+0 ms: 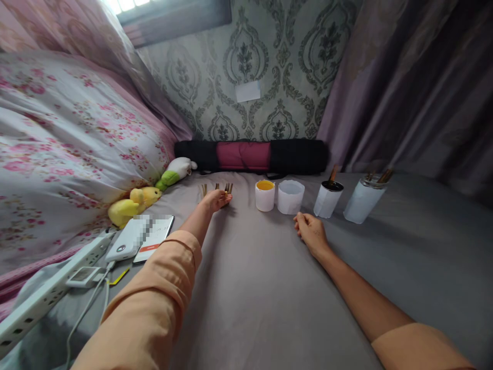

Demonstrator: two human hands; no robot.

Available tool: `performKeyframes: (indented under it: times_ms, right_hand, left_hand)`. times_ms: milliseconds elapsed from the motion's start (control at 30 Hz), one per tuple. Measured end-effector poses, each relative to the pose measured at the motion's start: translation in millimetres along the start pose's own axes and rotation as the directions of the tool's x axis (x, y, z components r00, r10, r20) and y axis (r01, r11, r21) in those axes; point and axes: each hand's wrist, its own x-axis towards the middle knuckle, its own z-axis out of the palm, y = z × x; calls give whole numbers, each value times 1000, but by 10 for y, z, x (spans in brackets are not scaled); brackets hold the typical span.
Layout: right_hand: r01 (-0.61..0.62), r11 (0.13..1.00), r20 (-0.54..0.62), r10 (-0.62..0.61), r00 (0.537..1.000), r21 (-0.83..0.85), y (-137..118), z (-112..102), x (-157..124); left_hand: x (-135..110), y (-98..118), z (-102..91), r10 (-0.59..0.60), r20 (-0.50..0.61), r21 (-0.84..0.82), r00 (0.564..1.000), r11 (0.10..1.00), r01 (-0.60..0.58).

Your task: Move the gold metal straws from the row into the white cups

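My left hand (pixel 214 200) reaches forward on the grey sheet, fingers closed on some thin brown sticks (pixel 227 188). More of these sticks (pixel 204 190) lie just beyond it. My right hand (pixel 310 231) rests on the sheet in a loose fist with nothing visible in it, a little short of the cups. Ahead stand a white cup with a yellow inside (pixel 265 195), a translucent white cup (pixel 290 197), a black-rimmed cup holding a stick (pixel 327 199) and a glass jar holding sticks (pixel 364 199).
A black and maroon roll (pixel 250 155) lies against the patterned wall. A floral duvet (pixel 69 144) fills the left, with yellow and green plush toys (pixel 133 205) at its edge. A power bank (pixel 127 239), phone (pixel 154 239) and power strip (pixel 46 295) lie at left. Curtains hang right.
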Motion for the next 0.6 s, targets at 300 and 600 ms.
performKeyframes:
  times_ms: [300, 600]
  right_hand:
    - [0, 1000, 6, 0, 1000, 16, -8, -4, -6]
    - [1, 1000, 6, -1, 1000, 7, 15, 1, 2]
  left_hand:
    - [-57, -31, 10, -29, 35, -51, 999, 998, 30]
    - [-80, -93, 13, -25, 31, -71, 999, 997, 27]
